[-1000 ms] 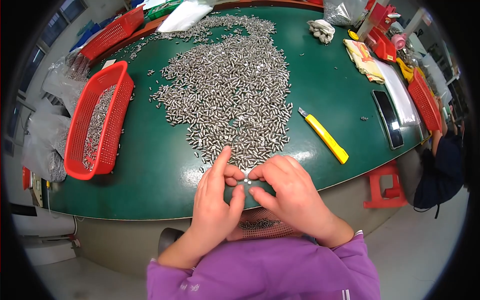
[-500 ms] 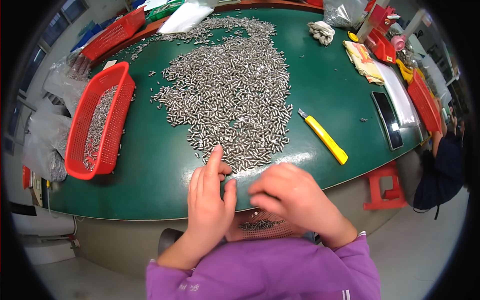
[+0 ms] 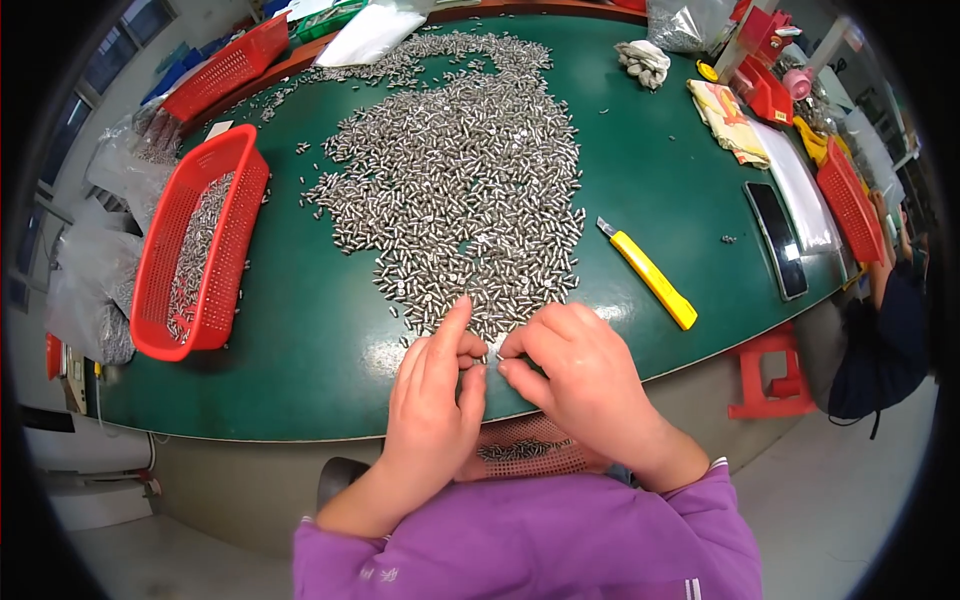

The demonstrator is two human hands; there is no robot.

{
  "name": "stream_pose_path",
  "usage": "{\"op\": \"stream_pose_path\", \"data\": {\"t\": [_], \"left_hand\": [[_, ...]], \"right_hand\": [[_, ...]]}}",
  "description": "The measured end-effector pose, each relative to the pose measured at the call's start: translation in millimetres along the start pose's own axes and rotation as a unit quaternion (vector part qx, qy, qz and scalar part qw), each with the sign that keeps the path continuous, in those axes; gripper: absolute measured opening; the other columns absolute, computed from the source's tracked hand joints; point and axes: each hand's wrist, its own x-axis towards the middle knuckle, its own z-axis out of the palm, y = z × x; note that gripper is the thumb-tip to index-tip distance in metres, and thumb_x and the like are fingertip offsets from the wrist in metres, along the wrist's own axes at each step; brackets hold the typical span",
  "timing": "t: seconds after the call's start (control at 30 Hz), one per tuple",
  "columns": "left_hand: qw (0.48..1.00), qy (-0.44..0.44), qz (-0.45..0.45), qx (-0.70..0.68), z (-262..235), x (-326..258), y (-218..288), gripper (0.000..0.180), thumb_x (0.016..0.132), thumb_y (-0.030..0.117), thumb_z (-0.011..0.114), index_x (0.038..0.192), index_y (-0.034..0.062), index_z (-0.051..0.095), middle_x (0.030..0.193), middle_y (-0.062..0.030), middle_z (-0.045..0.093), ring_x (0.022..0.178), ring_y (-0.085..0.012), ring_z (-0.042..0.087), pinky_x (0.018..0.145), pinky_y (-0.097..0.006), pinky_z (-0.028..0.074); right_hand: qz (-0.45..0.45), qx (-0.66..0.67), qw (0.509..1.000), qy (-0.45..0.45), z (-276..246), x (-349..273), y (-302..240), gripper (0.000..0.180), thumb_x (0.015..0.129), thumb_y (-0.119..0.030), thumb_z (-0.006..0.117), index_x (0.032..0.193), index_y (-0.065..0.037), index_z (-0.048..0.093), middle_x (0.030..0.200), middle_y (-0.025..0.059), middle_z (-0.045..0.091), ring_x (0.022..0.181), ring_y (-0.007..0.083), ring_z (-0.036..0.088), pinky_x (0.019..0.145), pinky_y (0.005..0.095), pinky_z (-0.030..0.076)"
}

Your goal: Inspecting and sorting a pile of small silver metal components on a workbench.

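A wide heap of small silver metal pins (image 3: 460, 180), short and with tapered ends, lies on the green table (image 3: 300, 370). At the heap's near edge my left hand (image 3: 430, 390) pinches one small metal pin (image 3: 484, 358) between thumb and a finger, its index finger stretched forward. Just beside it, my right hand (image 3: 585, 365) has thumb and forefinger closed around a tiny piece, mostly hidden by the fingertips. The two hands' fingertips nearly meet. Below them, in my lap, a reddish perforated basket (image 3: 530, 467) holds more metal pins.
A red basket (image 3: 150, 290) with pins stands at the left. Right of the heap lies a yellow utility knife (image 3: 652, 278), blade out. Farther right are a phone (image 3: 775, 240), folded cloth (image 3: 728, 120) and white gloves (image 3: 642, 63). A red stool (image 3: 770, 375) stands beyond the table edge.
My right hand has moved up from above the lap basket to the heap's near edge. My left hand has shifted slightly right, and their fingertips are now closer together.
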Motion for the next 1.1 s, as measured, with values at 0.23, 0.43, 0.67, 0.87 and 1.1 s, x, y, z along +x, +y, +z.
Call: {"op": "stream_pose_path", "data": {"t": [0.23,0.43,0.67,0.87,1.1], "left_hand": [[0.999,-0.008,0.024,0.043,-1.6,0.2,-1.8,0.063,0.084,-0.009,0.066,0.144,-0.0005,0.049,0.096,-0.0075,0.064,0.085,-0.0257,0.06,0.081,-0.04,0.049],[0.999,-0.008,0.034,0.024,-0.7,0.0,-4.7,0.062,0.084,-0.01,0.065,0.144,-0.0007,0.05,0.095,-0.0079,0.064,0.083,-0.0256,0.06,0.08,-0.04,0.049],[1.0,0.015,0.002,0.025,-1.0,-1.7,0.4,0.064,0.086,-0.009,0.066,0.146,-0.0026,0.047,0.096,-0.0097,0.064,0.088,-0.026,0.061,0.081,-0.04,0.051],[1.0,0.004,-0.019,0.021,-0.3,-2.9,0.5,0.068,0.085,-0.007,0.068,0.148,-0.0036,0.043,0.097,-0.0099,0.065,0.09,-0.0257,0.062,0.084,-0.04,0.051],[0.998,-0.003,-0.054,-0.036,-0.1,-5.8,-2.9,0.07,0.084,-0.006,0.07,0.149,-0.0031,0.042,0.096,-0.0093,0.066,0.09,-0.0257,0.063,0.092,-0.043,0.05]], "right_hand": [[0.014,0.003,1.0,-0.004,1.9,-2.5,-1.8,0.017,0.077,-0.008,0.079,0.089,-0.008,0.066,0.086,0.0058,0.059,0.08,0.0279,0.058,0.07,0.04,0.049],[0.022,0.016,1.0,-0.009,1.7,-3.3,-3.4,0.017,0.078,-0.009,0.08,0.089,-0.008,0.067,0.085,0.0056,0.06,0.081,0.0279,0.059,0.071,0.0404,0.049],[0.038,0.039,0.998,0.007,3.3,-3.5,-3.0,0.017,0.078,-0.01,0.08,0.09,-0.008,0.069,0.084,0.0064,0.062,0.08,0.0284,0.061,0.071,0.0405,0.05],[0.025,0.041,0.999,0.013,7.6,-3.1,-2.1,0.017,0.077,-0.009,0.079,0.09,-0.008,0.069,0.083,0.0063,0.063,0.078,0.0278,0.061,0.07,0.0404,0.05],[0.039,0.045,0.998,0.007,10.0,-4.5,-3.4,0.017,0.076,-0.007,0.079,0.09,-0.008,0.068,0.082,0.0056,0.062,0.079,0.0273,0.062,0.071,0.0407,0.051]]}}
